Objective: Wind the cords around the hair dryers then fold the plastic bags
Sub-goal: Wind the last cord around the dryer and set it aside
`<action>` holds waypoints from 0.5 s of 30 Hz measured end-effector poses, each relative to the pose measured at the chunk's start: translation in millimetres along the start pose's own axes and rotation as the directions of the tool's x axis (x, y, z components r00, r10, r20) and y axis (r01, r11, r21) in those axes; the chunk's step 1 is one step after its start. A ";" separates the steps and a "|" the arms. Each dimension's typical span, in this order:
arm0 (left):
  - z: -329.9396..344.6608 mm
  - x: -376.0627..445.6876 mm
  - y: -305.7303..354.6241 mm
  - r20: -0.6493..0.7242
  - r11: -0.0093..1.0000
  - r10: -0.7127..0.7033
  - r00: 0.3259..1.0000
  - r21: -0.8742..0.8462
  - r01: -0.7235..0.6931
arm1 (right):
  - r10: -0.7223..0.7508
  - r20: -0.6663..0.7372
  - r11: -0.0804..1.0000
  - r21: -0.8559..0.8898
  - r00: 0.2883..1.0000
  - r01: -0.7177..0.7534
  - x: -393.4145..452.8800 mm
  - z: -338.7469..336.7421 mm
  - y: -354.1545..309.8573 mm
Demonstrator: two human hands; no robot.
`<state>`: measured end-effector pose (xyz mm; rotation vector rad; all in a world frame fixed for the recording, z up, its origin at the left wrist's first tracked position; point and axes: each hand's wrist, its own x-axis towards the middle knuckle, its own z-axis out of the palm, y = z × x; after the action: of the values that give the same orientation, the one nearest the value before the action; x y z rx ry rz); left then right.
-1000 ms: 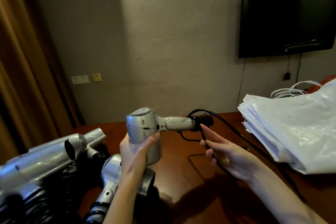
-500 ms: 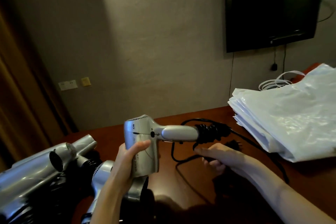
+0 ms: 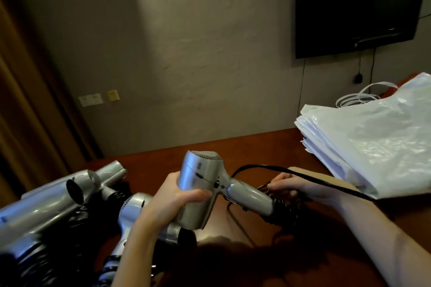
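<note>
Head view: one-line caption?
Left hand grips silver plastic hair dryer; right hand winds black cord around its handle.

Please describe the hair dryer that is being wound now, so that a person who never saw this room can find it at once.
On the dark wooden table, left of the stack of white plastic bags, lie several silver dryers. The one meant is the hair dryer lifted above the table: the left hand grips its barrel, and the right hand holds its black cord near the handle's end.

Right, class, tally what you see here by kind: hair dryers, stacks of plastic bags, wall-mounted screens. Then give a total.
Hair dryers: 4 (one held, three lying on the table at the left)
Stacks of plastic bags: 1
Wall-mounted screens: 1
Total: 6
</note>
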<state>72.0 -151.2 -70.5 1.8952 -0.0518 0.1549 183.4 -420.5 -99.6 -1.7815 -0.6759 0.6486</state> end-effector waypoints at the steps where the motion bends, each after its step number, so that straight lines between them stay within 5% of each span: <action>1: 2.3 0.6 -0.8 -0.006 0.999 0.004 1.000 0.035 -0.003 | 0.003 0.013 1.000 0.011 1.000 -0.003 -1.9 3.6 -5.8; 7: 7.9 5.9 -8.4 -0.238 0.987 0.092 0.967 0.149 -0.058 | 0.019 -0.110 0.999 -0.024 0.994 -0.021 3.6 15.6 -23.1; 11: 12.5 5.7 -9.2 -0.367 0.985 0.140 0.920 0.145 -0.092 | 0.011 -0.253 0.992 0.125 0.967 0.022 6.2 24.7 -28.2; 15: 14.8 3.0 -9.1 -0.464 0.988 0.144 0.874 0.119 -0.100 | 0.033 -0.186 0.967 0.253 0.982 0.016 3.2 27.9 -34.5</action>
<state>77.3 -162.1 -83.2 1.8970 0.1712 0.7142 161.2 -390.9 -74.8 -1.5842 -0.4351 0.5369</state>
